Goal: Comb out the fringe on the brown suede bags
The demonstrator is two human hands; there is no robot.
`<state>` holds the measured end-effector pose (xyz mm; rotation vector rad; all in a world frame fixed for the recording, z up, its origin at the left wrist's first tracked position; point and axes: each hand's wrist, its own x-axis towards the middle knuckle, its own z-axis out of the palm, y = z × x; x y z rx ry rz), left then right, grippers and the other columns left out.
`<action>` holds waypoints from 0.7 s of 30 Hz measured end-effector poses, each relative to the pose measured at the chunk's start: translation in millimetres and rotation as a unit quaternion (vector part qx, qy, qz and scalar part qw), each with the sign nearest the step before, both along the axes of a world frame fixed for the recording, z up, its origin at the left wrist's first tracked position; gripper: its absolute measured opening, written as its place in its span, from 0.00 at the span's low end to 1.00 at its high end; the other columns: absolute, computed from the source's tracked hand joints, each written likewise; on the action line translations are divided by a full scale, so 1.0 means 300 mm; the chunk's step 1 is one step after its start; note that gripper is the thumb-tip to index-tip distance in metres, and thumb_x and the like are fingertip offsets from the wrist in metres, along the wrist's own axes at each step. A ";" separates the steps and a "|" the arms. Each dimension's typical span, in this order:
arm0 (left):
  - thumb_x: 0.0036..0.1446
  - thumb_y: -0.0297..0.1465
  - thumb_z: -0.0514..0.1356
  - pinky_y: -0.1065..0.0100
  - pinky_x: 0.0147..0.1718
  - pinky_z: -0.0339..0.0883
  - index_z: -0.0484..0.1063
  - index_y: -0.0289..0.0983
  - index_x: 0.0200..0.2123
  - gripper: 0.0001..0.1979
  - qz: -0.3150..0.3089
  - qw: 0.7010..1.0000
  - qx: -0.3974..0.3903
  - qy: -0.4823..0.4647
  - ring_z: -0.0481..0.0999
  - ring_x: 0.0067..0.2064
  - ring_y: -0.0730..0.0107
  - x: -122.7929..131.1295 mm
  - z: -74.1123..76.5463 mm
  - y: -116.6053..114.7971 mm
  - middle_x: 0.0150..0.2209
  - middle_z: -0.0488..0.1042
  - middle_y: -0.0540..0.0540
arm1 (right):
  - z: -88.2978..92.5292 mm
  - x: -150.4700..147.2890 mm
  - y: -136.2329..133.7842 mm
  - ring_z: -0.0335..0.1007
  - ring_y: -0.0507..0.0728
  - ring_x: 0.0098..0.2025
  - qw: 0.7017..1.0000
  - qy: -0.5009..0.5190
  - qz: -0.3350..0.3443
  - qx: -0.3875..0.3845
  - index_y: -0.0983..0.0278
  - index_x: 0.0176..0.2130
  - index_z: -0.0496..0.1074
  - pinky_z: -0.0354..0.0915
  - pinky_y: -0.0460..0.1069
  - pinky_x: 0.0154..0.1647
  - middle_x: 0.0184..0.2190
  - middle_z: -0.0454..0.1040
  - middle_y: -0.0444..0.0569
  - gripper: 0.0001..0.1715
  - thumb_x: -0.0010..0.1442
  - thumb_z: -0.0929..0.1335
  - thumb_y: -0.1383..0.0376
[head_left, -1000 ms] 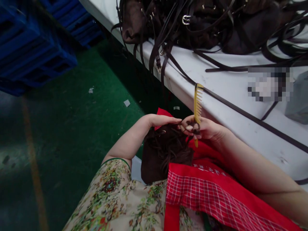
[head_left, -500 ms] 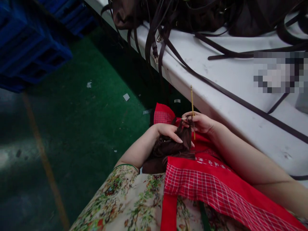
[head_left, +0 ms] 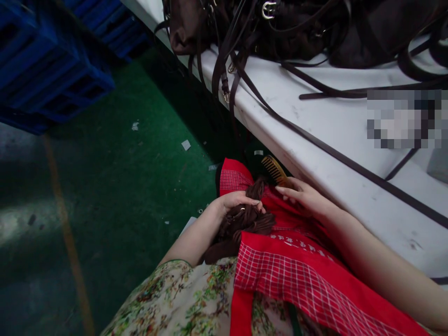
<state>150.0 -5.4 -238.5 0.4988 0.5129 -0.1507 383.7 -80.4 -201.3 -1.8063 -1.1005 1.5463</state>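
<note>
My left hand is closed around a bundle of dark brown strands, fringe-like, lying over my lap. The upper end of the bundle sticks out beyond my thumb; whatever it is attached to is partly hidden under my hand and arm. In my right hand is a yellow-brown comb, gripped at its lower end. Its teeth point left, toward the strands, and it is held apart from them, just right of the bundle. Beneath both hands lies a red apron.
A white table runs along my right. Dark brown bags with buckles are heaped at its far side, and long straps trail across it and over its edge. Blue pallets stand at left on a green floor with paper scraps.
My right hand has moved away from the strands to the right. The comb, seen edge-on before, is turned so its teeth show. My left hand's fingers have closed more around the bundle.
</note>
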 end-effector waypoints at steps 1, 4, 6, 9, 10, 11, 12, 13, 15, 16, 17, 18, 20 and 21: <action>0.46 0.35 0.68 0.68 0.38 0.67 0.75 0.29 0.28 0.13 0.005 1.000 0.000 0.008 0.76 0.35 0.67 0.003 0.005 0.001 0.34 0.78 0.39 | 0.016 -0.002 -0.013 0.68 0.54 0.27 1.000 -0.017 -0.004 0.006 0.64 0.41 0.67 0.63 0.48 0.27 0.29 0.73 0.47 0.22 0.61 0.63 0.48; 0.46 0.35 0.68 0.68 0.38 0.68 0.75 0.29 0.28 0.13 0.005 1.000 0.002 0.023 0.77 0.34 0.67 0.011 0.014 0.004 0.34 0.78 0.40 | 0.062 -0.025 -0.044 0.68 0.54 0.25 0.986 -0.143 0.036 0.080 0.63 0.36 0.65 0.62 0.49 0.29 0.25 0.72 0.48 0.23 0.68 0.53 0.51; 0.47 0.35 0.68 0.68 0.39 0.68 0.75 0.29 0.29 0.13 -0.008 1.000 0.020 0.020 0.77 0.35 0.67 0.016 0.020 0.002 0.34 0.78 0.39 | 0.084 -0.052 -0.063 0.71 0.56 0.30 0.954 -0.232 0.134 0.133 0.62 0.38 0.65 0.62 0.49 0.33 0.29 0.74 0.50 0.21 0.69 0.52 0.55; 0.47 0.35 0.68 0.66 0.43 0.67 0.75 0.29 0.29 0.13 -0.011 0.998 0.053 -0.008 0.76 0.37 0.65 0.027 0.049 -0.017 0.34 0.78 0.39 | 0.087 -0.098 -0.086 0.73 0.58 0.35 0.902 -0.296 0.276 0.148 0.63 0.41 0.67 0.61 0.49 0.35 0.36 0.76 0.52 0.17 0.69 0.54 0.60; 0.47 0.36 0.67 0.65 0.43 0.67 0.74 0.30 0.29 0.13 -0.011 0.998 0.055 -0.023 0.76 0.38 0.63 0.034 0.066 -0.028 0.34 0.78 0.38 | 0.080 -0.113 -0.091 0.73 0.57 0.36 0.894 -0.299 0.303 0.141 0.63 0.41 0.67 0.61 0.49 0.35 0.37 0.76 0.52 0.16 0.69 0.54 0.61; 0.47 0.37 0.67 0.64 0.43 0.67 0.73 0.30 0.28 0.14 -0.012 0.998 0.052 -0.039 0.76 0.37 0.63 0.041 0.085 -0.041 0.33 0.78 0.38 | 0.071 -0.125 -0.093 0.73 0.57 0.36 0.889 -0.299 0.321 0.132 0.63 0.41 0.67 0.61 0.48 0.34 0.36 0.76 0.51 0.15 0.69 0.54 0.62; 0.48 0.38 0.66 0.63 0.42 0.67 0.72 0.31 0.28 0.14 -0.016 0.997 0.050 -0.055 0.76 0.37 0.62 0.050 0.105 -0.055 0.33 0.77 0.38 | 0.060 -0.135 -0.093 0.73 0.57 0.36 0.885 -0.301 0.333 0.122 0.63 0.41 0.66 0.60 0.48 0.34 0.36 0.76 0.51 0.15 0.69 0.55 0.63; 0.49 0.39 0.65 0.64 0.40 0.67 0.71 0.31 0.28 0.15 -0.023 0.996 0.055 -0.067 0.75 0.36 0.63 0.060 0.124 -0.070 0.32 0.77 0.38 | 0.051 -0.143 -0.090 0.74 0.57 0.36 0.882 -0.306 0.341 0.112 0.63 0.41 0.66 0.60 0.47 0.33 0.36 0.76 0.51 0.14 0.68 0.55 0.63; 0.54 0.42 0.61 0.66 0.37 0.66 0.67 0.33 0.25 0.17 -0.032 0.991 0.109 -0.070 0.73 0.32 0.68 0.080 0.152 -0.100 0.29 0.75 0.41 | 0.037 -0.153 -0.077 0.74 0.57 0.37 0.874 -0.325 0.348 0.095 0.63 0.42 0.66 0.59 0.47 0.31 0.37 0.76 0.52 0.10 0.67 0.58 0.64; 0.57 0.43 0.58 0.67 0.36 0.65 0.65 0.34 0.24 0.19 -0.031 0.985 0.157 -0.060 0.71 0.29 0.70 0.089 0.159 -0.113 0.26 0.74 0.43 | 0.034 -0.157 -0.068 0.74 0.58 0.37 0.871 -0.337 0.348 0.083 0.63 0.42 0.65 0.59 0.48 0.31 0.38 0.76 0.52 0.09 0.66 0.59 0.63; 0.59 0.44 0.54 0.68 0.35 0.64 0.63 0.35 0.22 0.21 -0.031 0.976 0.212 -0.043 0.68 0.28 0.72 0.097 0.161 -0.125 0.24 0.72 0.45 | 0.032 -0.159 -0.058 0.75 0.59 0.36 0.869 -0.347 0.345 0.071 0.63 0.43 0.65 0.59 0.48 0.30 0.38 0.76 0.53 0.09 0.65 0.60 0.62; 0.62 0.45 0.51 0.68 0.35 0.63 0.62 0.35 0.21 0.23 -0.034 0.962 0.269 -0.023 0.66 0.26 0.73 0.105 0.158 -0.133 0.23 0.70 0.47 | 0.031 -0.161 -0.047 0.75 0.60 0.36 0.869 -0.356 0.339 0.058 0.63 0.44 0.65 0.60 0.48 0.30 0.38 0.76 0.53 0.10 0.64 0.61 0.61; 0.64 0.44 0.45 0.69 0.35 0.63 0.63 0.36 0.21 0.25 -0.059 0.928 0.368 0.013 0.65 0.26 0.73 0.118 0.146 -0.142 0.21 0.67 0.48 | 0.029 -0.163 -0.027 0.75 0.61 0.36 0.870 -0.364 0.332 0.030 0.63 0.44 0.64 0.60 0.48 0.29 0.37 0.76 0.54 0.13 0.63 0.62 0.58; 0.65 0.43 0.44 0.69 0.35 0.63 0.64 0.36 0.21 0.25 -0.080 0.910 0.406 0.025 0.65 0.26 0.73 0.123 0.138 -0.142 0.21 0.67 0.48 | 0.025 -0.163 -0.019 0.75 0.61 0.36 0.870 -0.367 0.329 0.018 0.63 0.44 0.63 0.61 0.48 0.29 0.36 0.76 0.54 0.13 0.64 0.62 0.58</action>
